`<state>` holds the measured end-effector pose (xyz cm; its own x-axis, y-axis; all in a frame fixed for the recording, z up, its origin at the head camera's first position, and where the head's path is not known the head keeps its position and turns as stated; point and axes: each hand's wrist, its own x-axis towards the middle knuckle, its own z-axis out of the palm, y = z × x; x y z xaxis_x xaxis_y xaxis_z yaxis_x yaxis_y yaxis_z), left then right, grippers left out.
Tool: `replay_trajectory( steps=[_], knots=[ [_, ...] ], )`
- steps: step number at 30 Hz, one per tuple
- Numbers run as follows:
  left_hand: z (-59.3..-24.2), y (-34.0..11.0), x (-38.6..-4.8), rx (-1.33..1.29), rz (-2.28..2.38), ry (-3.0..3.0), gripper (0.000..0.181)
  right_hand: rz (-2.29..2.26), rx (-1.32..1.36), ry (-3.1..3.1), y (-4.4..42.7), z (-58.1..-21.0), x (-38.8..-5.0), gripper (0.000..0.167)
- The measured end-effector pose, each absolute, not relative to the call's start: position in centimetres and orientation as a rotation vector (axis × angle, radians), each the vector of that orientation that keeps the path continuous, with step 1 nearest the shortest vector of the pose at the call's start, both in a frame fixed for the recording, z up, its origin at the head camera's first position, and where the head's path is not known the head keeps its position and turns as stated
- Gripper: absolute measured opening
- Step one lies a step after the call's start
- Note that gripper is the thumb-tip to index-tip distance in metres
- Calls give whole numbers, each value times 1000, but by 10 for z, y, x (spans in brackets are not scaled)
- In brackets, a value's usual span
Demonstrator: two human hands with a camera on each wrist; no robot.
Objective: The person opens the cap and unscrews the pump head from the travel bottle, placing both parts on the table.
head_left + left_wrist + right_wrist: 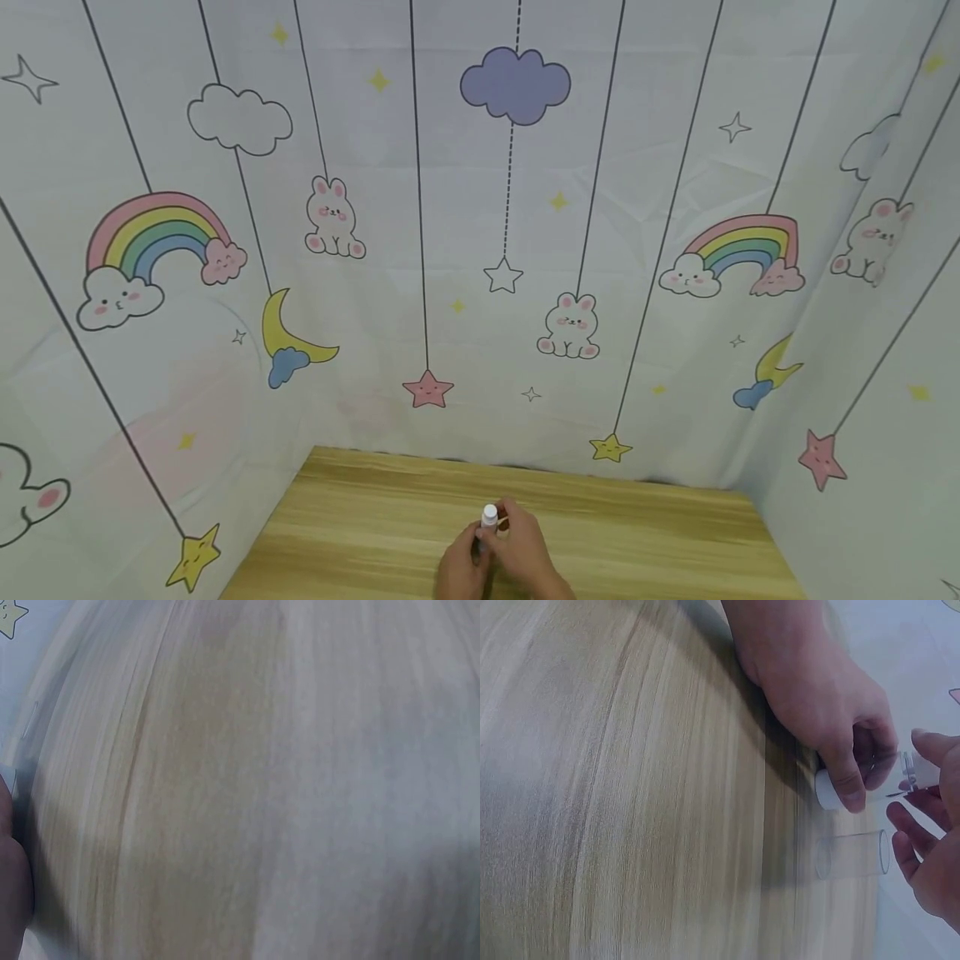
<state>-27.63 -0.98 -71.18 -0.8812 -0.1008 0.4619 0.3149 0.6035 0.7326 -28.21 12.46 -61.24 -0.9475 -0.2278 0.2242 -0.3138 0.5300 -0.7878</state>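
A small bottle (489,517) with a white cap points up between both hands near the front of the table in the head view. My left hand (461,567) grips its lower part. In the right wrist view the left hand (825,705) has thumb and fingers round the bottle's clear body, beside a white end piece (827,790). My right hand (525,546) holds the bottle near the cap with thumb and fingertips. The right wrist view shows these fingers (911,832) around the other white end. Only an edge of the left hand (13,892) appears in the left wrist view.
A clear, faint hollow cylinder (853,855) appears beside the bottle in the right wrist view; whether it touches the table I cannot tell. The wood-grain table (360,517) is bounded by white printed cloth walls (480,333) at the back and both sides.
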Motion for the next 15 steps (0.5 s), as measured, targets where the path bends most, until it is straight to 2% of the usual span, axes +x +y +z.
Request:
replay_trajectory(
  steps=[15],
  knots=[
    [-714,-11,-277,-174,-1244,-2390,34,1173,598,-2602,121,-618,-283,16]
  ],
)
